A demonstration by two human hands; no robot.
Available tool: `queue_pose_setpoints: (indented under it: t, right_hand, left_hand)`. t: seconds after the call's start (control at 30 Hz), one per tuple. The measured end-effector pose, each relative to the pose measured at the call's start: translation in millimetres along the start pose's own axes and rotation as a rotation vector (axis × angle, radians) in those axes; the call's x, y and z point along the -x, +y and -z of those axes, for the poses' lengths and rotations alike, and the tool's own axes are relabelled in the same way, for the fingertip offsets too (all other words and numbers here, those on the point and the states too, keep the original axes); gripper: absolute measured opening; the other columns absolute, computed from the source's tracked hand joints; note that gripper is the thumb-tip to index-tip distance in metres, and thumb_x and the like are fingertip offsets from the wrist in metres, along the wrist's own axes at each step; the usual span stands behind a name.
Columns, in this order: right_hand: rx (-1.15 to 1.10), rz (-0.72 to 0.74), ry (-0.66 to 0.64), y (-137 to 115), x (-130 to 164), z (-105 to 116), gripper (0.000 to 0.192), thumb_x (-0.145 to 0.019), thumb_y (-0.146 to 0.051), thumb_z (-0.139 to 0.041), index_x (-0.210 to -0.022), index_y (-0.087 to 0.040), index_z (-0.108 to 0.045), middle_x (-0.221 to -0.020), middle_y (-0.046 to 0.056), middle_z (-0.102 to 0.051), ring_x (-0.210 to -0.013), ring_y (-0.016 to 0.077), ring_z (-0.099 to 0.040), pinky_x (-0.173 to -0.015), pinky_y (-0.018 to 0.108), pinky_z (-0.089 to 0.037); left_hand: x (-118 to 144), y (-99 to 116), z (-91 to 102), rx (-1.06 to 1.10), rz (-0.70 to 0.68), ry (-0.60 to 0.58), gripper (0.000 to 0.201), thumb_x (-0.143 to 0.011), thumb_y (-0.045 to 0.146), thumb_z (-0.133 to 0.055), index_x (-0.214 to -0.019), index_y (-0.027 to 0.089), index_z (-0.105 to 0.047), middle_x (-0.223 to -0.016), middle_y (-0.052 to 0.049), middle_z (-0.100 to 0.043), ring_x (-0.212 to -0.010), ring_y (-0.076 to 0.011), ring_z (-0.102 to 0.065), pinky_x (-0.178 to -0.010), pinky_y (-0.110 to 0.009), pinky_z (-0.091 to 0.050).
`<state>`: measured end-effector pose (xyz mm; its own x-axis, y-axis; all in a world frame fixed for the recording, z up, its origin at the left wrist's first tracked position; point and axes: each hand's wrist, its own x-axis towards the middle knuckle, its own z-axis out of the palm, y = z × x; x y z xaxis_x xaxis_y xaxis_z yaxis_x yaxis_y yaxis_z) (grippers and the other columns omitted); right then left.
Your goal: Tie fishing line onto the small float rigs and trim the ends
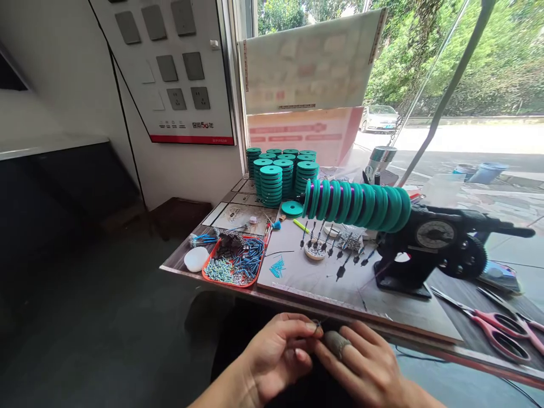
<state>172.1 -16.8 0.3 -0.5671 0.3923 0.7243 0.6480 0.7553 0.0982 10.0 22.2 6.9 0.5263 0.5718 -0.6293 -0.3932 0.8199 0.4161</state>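
My left hand (283, 351) is closed in front of the table edge, thumb and forefinger pinching a small dark thread-like piece (318, 326). Right beside it, my right hand (365, 362) is curled with its fingertips near the same piece. A grey-green wrap (337, 344) covers one finger of that hand. Its thumb is hidden, and what its fingertips grip, if anything, cannot be made out. Beyond the hands lies a board (306, 286) with small blue strips (277, 267) and several dark swivel-like pieces on thin stems (341, 272).
An orange tray (232, 283) of blue and pale green beads stands left, beside a white round lid (196, 259). Stacked green spools (271, 184) are at the back. A black winding machine (425, 238) carries more green discs (361, 205). Red-handled scissors (501, 334) lie right.
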Motion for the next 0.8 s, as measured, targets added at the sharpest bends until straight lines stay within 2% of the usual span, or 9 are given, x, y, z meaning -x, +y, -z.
queue_pose_setpoints:
  t: [0.1,0.23,0.3,0.37,0.47,0.57,0.6,0.7,0.8]
  right_hand:
    - [-0.275,-0.255,0.047,-2.7,3.2,-6.6,0.031,-0.095,-0.020,-0.036,-0.087,-0.016,-0.066,-0.062,0.003,-0.066,-0.052,0.0131,-0.060,-0.053,0.024,-0.046]
    - [-1.041,-1.095,-0.065,-10.6,13.5,-16.7,0.027,-0.082,-0.043,-0.059,-0.072,-0.018,-0.062,-0.055,-0.003,-0.055,-0.048,0.0093,-0.051,-0.046,0.018,-0.040]
    - [-1.340,-1.304,-0.168,-15.8,18.0,-20.2,0.040,-0.073,-0.057,-0.062,-0.065,-0.017,-0.058,-0.046,-0.006,-0.041,-0.040,0.0067,-0.037,-0.040,0.017,-0.031]
    - [-1.387,-1.292,-0.234,-20.8,19.1,-18.6,0.043,-0.069,-0.059,-0.063,-0.062,-0.017,-0.057,-0.047,-0.006,-0.039,-0.042,0.0068,-0.035,-0.040,0.018,-0.030]
    - [-1.003,-1.005,-0.261,-24.5,8.2,-4.0,0.028,-0.075,-0.038,-0.062,-0.058,-0.017,-0.059,-0.056,-0.001,-0.049,-0.049,0.0086,-0.041,-0.045,0.017,-0.033]
    - [-0.810,-0.751,-0.302,-16.2,-20.7,15.8,0.024,-0.080,-0.025,-0.054,-0.058,-0.018,-0.061,-0.057,0.000,-0.054,-0.049,0.0090,-0.044,-0.047,0.018,-0.035]
    - [-0.861,-0.772,-0.313,-10.1,-32.8,20.4,0.021,-0.080,-0.025,-0.053,-0.062,-0.018,-0.063,-0.059,0.001,-0.057,-0.053,0.0103,-0.048,-0.051,0.019,-0.038]
    - [-1.154,-1.081,-0.267,13.7,-67.3,22.4,0.017,-0.071,-0.033,-0.063,-0.067,-0.017,-0.063,-0.064,0.001,-0.061,-0.064,0.0130,-0.053,-0.063,0.022,-0.042]
    - [-1.316,-1.192,-0.313,33.9,-88.1,10.1,0.024,-0.059,-0.037,-0.067,-0.060,-0.016,-0.058,-0.056,-0.002,-0.054,-0.054,0.0095,-0.046,-0.052,0.021,-0.038]
  left_hand:
    - [1.7,-1.1,-0.9,-0.058,-0.016,-0.020,0.012,-0.057,0.003,-0.069,-0.062,0.011,-0.062,-0.061,-0.001,-0.057,-0.049,-0.0031,-0.049,-0.040,-0.009,-0.029]
    - [2.3,1.5,-4.8,-0.224,-0.102,-0.092,0.011,-0.055,0.006,-0.071,-0.054,0.010,-0.061,-0.056,0.002,-0.051,-0.047,-0.0033,-0.041,-0.040,-0.013,-0.028]
    - [3.6,3.7,-6.2,-0.379,-0.244,-0.073,0.012,-0.058,0.005,-0.070,-0.052,0.012,-0.061,-0.058,0.002,-0.051,-0.048,-0.0044,-0.039,-0.041,-0.015,-0.028]
    - [6.1,4.5,-6.1,-0.700,-0.536,-0.008,0.013,-0.063,0.005,-0.067,-0.054,0.013,-0.062,-0.068,0.000,-0.054,-0.056,-0.0075,-0.045,-0.048,-0.016,-0.034]
    - [9.1,0.1,-2.3,-1.255,-1.072,0.060,0.014,-0.071,0.005,-0.058,-0.063,0.015,-0.063,-0.083,-0.005,-0.056,-0.075,-0.0141,-0.054,-0.063,-0.022,-0.044]
    - [5.4,-9.0,5.0,-1.464,-1.462,0.115,0.018,-0.077,0.004,-0.049,-0.069,0.015,-0.062,-0.080,-0.006,-0.055,-0.069,-0.0140,-0.056,-0.062,-0.023,-0.048]
    - [2.2,-11.8,8.0,-1.485,-1.588,0.161,0.019,-0.079,0.005,-0.048,-0.072,0.015,-0.062,-0.079,-0.006,-0.055,-0.066,-0.0136,-0.057,-0.060,-0.023,-0.049]
    - [-11.0,-16.8,18.4,-1.496,-1.941,0.352,0.018,-0.083,0.009,-0.048,-0.088,0.015,-0.064,-0.081,-0.008,-0.061,-0.067,-0.0167,-0.061,-0.064,-0.025,-0.051]
    - [-21.4,-16.0,27.4,-1.503,-1.994,0.417,0.020,-0.085,0.013,-0.050,-0.098,0.017,-0.065,-0.080,-0.008,-0.067,-0.071,-0.0210,-0.064,-0.066,-0.030,-0.052]
